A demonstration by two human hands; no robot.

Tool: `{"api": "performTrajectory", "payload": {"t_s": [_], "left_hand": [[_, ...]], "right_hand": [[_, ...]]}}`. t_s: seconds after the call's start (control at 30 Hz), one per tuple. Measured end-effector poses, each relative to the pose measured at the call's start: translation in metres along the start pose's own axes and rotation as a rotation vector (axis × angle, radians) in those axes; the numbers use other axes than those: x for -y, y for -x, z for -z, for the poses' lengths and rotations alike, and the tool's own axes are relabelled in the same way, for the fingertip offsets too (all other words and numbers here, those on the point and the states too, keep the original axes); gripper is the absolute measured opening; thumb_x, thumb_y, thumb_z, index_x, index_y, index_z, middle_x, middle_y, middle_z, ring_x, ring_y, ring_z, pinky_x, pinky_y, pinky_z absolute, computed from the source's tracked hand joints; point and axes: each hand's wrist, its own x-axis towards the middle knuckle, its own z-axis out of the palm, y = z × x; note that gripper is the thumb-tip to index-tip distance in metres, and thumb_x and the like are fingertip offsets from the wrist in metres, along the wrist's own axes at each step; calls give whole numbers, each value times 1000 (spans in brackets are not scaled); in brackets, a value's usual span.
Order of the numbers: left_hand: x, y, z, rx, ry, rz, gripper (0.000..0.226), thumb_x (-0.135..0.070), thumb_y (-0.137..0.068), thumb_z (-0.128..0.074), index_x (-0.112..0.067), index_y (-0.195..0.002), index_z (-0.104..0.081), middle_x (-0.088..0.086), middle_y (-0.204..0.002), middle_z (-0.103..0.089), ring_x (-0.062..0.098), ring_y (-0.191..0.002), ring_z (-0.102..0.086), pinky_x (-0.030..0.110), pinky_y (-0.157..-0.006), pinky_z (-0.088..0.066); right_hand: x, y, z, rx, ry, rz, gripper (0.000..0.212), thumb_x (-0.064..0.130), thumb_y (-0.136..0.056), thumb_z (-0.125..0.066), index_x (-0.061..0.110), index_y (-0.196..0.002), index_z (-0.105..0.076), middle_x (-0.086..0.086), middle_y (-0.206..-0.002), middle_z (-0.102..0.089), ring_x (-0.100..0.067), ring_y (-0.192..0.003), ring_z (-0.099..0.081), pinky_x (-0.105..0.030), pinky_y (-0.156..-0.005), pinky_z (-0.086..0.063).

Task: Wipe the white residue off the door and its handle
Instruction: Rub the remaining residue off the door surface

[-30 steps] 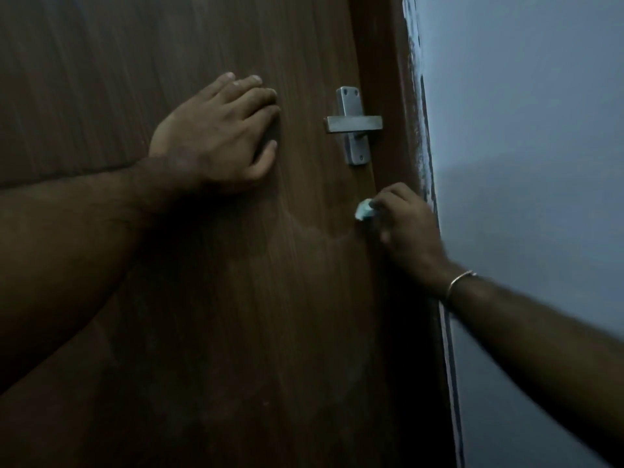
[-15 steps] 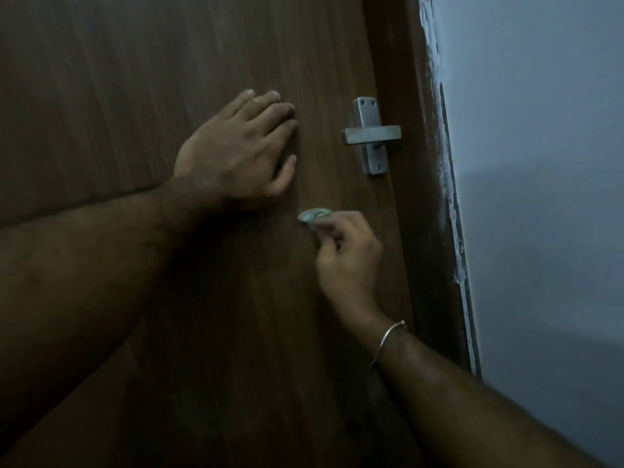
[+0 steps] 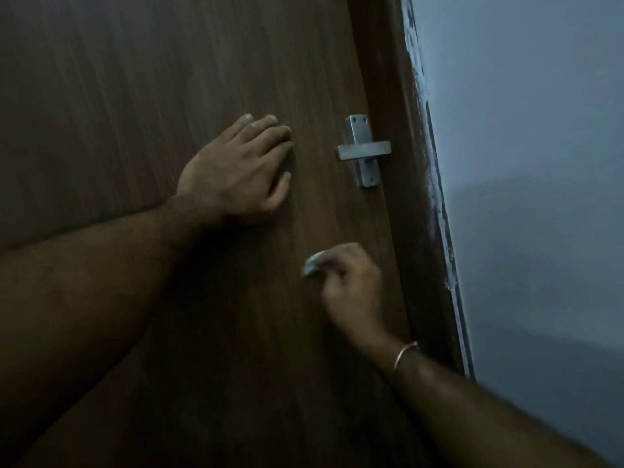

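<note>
A dark brown wood-grain door [image 3: 135, 96] fills the left and middle of the view. Its square metal handle [image 3: 364, 151] sits near the right edge on a narrow back plate. My left hand [image 3: 236, 173] lies flat on the door, fingers together, just left of the handle. Below the handle, my right hand [image 3: 351, 282] is closed on a small pale wad of cloth [image 3: 313, 264] pressed against the door. A thin bangle circles that wrist. White residue [image 3: 435, 204] streaks the door frame's right edge.
A brown door frame [image 3: 398, 231] runs down the door's right side. Beyond it is a plain grey-blue wall [image 3: 540, 197]. The light is dim.
My right hand with the cloth moved from the door's right edge leftward across the panel, then slightly down. The camera shifted, so the handle and left hand sit lower in view.
</note>
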Motion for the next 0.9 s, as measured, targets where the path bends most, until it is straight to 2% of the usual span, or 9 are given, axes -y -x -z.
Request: {"api": "performTrajectory", "payload": {"t_s": [0.1,0.27,0.43,0.5,0.6,0.67,0.73,0.8,0.9], "left_hand": [[1,0,2,42,6,6,66,-52,-96,-18,-12,-143,-42,11,-152,-39,25,-144,-27,43,-119,-19],[-4,2,13,-72,212,49,57,-40,-95,-28,-9,-139,-47,12,-148,-44,24,-143,-31,44,-120,-21],[-3,6,25,-289,700,260,48,-24,-93,-40,-7,-138,-48,11,-147,-44,21,-142,-30,43,-118,-25],[-4,6,27,-268,717,274,49,-28,-95,-38,-8,-139,-47,10,-148,-43,20,-143,-29,44,-118,-25],[-5,6,31,-316,743,280,50,-26,-96,-39,-4,-140,-45,12,-148,-42,22,-144,-27,44,-118,-23],[-6,4,32,-396,800,311,49,-23,-96,-39,1,-139,-44,15,-148,-41,25,-145,-26,45,-118,-23],[-8,-1,34,-516,856,357,47,-18,-96,-39,5,-136,-45,17,-144,-44,28,-143,-29,45,-118,-24],[-8,-11,36,-646,883,398,43,-13,-95,-39,6,-132,-49,16,-139,-49,27,-139,-35,43,-117,-26],[5,-42,46,-727,922,447,40,-9,-97,-37,6,-131,-51,15,-138,-49,26,-136,-39,35,-115,-30]], "right_hand": [[-1,-65,10,-127,30,-223,23,-2,-89,-54,19,-91,-64,5,-108,-56,-7,-100,-56,-14,-75,-46],[-15,-22,-3,-63,57,65,24,-2,-87,-55,20,-88,-64,6,-99,-58,0,-92,-56,-5,-78,-42],[-29,-77,24,-290,61,-409,24,-5,-89,-52,13,-102,-61,-2,-119,-51,-18,-107,-55,-18,-80,-41],[0,-73,0,-252,107,-237,24,-3,-89,-51,13,-104,-61,-2,-117,-52,-17,-105,-55,-15,-76,-42],[47,-54,-37,-92,6,204,25,-2,-87,-52,13,-102,-65,-3,-108,-57,-18,-99,-56,-29,-83,-51],[82,-85,-48,-84,-52,307,18,1,-89,-53,11,-97,-65,-4,-104,-59,-20,-95,-57,-35,-80,-53],[119,-125,-52,-129,-84,397,11,8,-92,-54,10,-86,-64,-9,-93,-62,-19,-83,-60,-30,-70,-52],[141,-174,-52,-193,-40,386,13,16,-91,-58,18,-79,-61,-5,-88,-62,-10,-76,-57,-14,-62,-43],[147,-231,-44,-303,-70,159,9,12,-87,-62,18,-84,-68,1,-93,-62,-7,-82,-57,-12,-68,-45]]}}
